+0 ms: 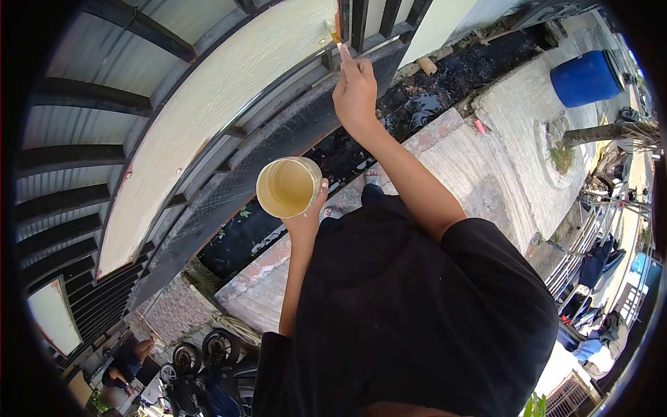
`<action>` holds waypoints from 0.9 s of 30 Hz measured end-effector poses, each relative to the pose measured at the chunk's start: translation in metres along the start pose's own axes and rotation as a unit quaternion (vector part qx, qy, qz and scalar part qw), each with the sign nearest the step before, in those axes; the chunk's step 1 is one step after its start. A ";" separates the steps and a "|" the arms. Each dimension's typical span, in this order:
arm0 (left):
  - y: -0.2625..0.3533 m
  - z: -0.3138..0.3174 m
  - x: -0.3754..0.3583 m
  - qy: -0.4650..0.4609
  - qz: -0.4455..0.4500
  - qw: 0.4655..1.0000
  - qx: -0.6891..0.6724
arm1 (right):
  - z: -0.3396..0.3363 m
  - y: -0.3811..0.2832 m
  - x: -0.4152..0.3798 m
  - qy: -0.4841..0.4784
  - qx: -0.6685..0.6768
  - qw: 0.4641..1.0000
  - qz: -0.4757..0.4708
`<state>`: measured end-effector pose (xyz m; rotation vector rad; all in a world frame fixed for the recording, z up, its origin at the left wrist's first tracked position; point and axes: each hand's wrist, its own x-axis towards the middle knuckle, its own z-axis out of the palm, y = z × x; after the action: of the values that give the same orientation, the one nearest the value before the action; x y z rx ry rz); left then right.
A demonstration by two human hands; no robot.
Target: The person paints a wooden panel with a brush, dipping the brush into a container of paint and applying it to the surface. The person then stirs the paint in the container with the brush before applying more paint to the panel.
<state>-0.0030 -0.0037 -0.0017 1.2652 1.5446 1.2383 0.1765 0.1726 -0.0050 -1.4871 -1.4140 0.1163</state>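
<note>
My right hand [356,94] is closed round the handle of a paintbrush [335,36], stretched out toward the top of the view. The bristles lie right at the end of a long cream-painted board [229,90], beside a reddish-brown strip at its edge. Lower down, my left hand [306,217] grips a round paint can [287,187] from the side and below. Pale yellowish paint shows inside it, and its rim is smeared. Brush strokes run along the board's surface.
Dark metal bars [90,94] flank the board. Below it runs a ditch of dark water [431,97], bordered by a concrete walkway [500,153]. A blue barrel [587,78] stands at the right. Motorbikes [208,368] and a seated person [125,368] are at lower left.
</note>
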 end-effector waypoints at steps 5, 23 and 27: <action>0.002 0.001 0.000 0.009 0.005 1.000 0.000 | -0.009 -0.015 0.028 0.088 0.010 0.994 -0.070; 0.001 -0.003 -0.003 0.009 -0.006 1.000 -0.003 | 0.013 0.018 0.008 0.068 0.002 0.997 -0.044; -0.006 -0.004 -0.003 0.017 -0.001 1.000 0.018 | 0.001 0.017 -0.009 0.005 -0.013 1.000 -0.004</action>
<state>-0.0079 -0.0080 -0.0062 1.2715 1.5992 1.2406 0.1844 0.1701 -0.0223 -1.5016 -1.4176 0.0869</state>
